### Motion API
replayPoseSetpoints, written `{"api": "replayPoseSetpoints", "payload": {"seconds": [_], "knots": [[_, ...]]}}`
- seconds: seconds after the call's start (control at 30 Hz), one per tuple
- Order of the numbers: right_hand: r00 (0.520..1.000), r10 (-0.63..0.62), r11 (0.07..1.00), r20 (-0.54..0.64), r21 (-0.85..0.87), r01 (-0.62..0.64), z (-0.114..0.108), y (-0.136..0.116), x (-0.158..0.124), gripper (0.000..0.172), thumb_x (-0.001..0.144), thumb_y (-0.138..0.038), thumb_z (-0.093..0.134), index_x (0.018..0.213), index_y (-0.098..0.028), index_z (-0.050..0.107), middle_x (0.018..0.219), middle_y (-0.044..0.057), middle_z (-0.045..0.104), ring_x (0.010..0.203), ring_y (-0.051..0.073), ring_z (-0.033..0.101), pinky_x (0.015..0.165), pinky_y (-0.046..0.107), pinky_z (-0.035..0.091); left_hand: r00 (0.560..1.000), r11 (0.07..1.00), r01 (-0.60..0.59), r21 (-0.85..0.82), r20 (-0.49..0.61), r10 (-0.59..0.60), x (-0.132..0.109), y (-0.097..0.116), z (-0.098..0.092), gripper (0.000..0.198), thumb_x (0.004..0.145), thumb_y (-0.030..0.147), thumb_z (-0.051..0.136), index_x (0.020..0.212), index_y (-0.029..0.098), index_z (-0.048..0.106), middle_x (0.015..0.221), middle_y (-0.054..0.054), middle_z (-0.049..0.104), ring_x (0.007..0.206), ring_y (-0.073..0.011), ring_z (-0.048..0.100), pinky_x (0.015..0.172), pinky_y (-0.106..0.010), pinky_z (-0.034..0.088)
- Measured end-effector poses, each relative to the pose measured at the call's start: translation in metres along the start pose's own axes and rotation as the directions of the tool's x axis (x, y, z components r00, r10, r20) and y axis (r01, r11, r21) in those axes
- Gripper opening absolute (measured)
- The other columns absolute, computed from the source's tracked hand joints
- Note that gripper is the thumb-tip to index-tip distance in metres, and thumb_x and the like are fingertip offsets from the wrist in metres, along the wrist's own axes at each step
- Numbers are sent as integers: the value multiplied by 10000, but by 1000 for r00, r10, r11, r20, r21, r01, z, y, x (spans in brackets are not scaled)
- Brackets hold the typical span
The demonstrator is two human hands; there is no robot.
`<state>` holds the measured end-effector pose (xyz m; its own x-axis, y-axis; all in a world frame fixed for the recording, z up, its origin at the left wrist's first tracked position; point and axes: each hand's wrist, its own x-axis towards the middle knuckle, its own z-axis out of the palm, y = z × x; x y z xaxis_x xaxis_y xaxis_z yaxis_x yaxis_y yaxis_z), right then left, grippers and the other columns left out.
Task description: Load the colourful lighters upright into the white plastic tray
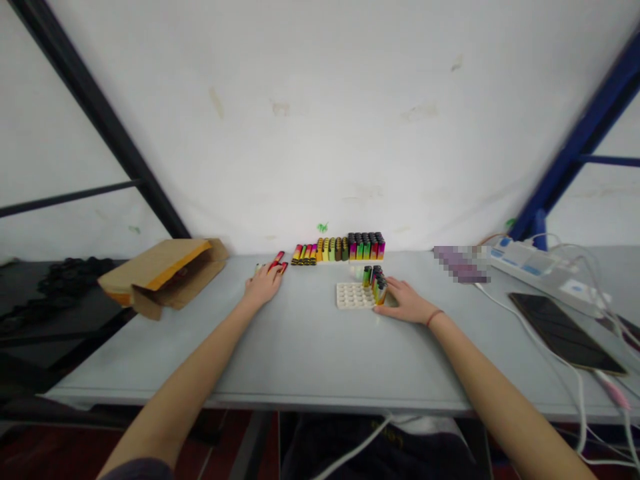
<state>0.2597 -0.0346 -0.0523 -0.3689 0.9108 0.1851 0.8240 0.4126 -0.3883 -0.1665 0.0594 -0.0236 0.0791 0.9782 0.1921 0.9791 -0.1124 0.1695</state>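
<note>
My left hand (263, 284) reaches far across the grey table (310, 347) and closes on a few red lighters (278, 261) lying there. My right hand (406, 301) rests beside a white slotted tray (352, 296), its fingers against the several coloured lighters (376, 279) that stand in the tray's right end. Most of the tray's slots are bare. Whether the right hand grips a lighter is hard to tell.
Rows of coloured lighters (345, 248) stand by the wall. An open cardboard box (165, 275) lies at the left edge. At right are a power strip (525, 261) with white cables and a dark phone (565, 331).
</note>
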Motion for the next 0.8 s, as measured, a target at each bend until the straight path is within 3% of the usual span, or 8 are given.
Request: {"api": "replayPoseSetpoints", "payload": {"seconds": [0.23, 0.33, 0.43, 0.63, 0.8], "knots": [[998, 39, 999, 40, -13, -38, -5, -9, -3, 914, 839, -763, 611, 1510, -148, 535, 1625, 216, 438, 1515, 422, 385, 1245, 628, 289, 997, 997, -5, 83, 76, -2, 28, 0, -15, 727, 985, 582, 396, 1645, 287, 325, 1716, -98, 306, 1558, -366, 306, 1200, -623, 335], [999, 26, 1000, 40, -13, -26, -6, -10, -4, 897, 850, -755, 605, 1517, -160, 528, 1621, 208, 448, 1513, 413, 392, 1244, 623, 295, 986, 995, -51, 87, 163, 37, 41, -2, -15, 697, 982, 596, 357, 1615, 306, 394, 1729, -45, 272, 1574, -369, 277, 1196, -650, 324], [999, 20, 1000, 46, -17, -19, -6, -10, -4, 887, 862, -752, 588, 1521, -161, 522, 1625, 207, 442, 1515, 411, 389, 1243, 628, 292, 977, 992, -117, 44, 184, 107, 40, -6, -14, 620, 994, 538, 322, 1540, 315, 512, 1718, -1, 305, 1557, -312, 335, 1209, -572, 352], [996, 70, 997, 52, -18, -69, -4, -10, -4, 913, 843, -760, 609, 1521, -156, 524, 1633, 204, 432, 1530, 426, 358, 1263, 613, 266, 984, 994, -113, 12, 143, 110, 2, -3, -15, 585, 1001, 526, 314, 1474, 315, 586, 1696, 16, 358, 1529, -241, 398, 1229, -439, 354], [997, 60, 998, 46, -35, -59, -4, -7, -2, 879, 845, -736, 627, 1494, -148, 550, 1613, 207, 457, 1507, 427, 393, 1258, 600, 284, 990, 996, -90, 25, 109, 87, -49, 24, -15, 547, 1026, 515, 309, 1459, 318, 578, 1700, -13, 356, 1520, -243, 402, 1205, -489, 373]]}}
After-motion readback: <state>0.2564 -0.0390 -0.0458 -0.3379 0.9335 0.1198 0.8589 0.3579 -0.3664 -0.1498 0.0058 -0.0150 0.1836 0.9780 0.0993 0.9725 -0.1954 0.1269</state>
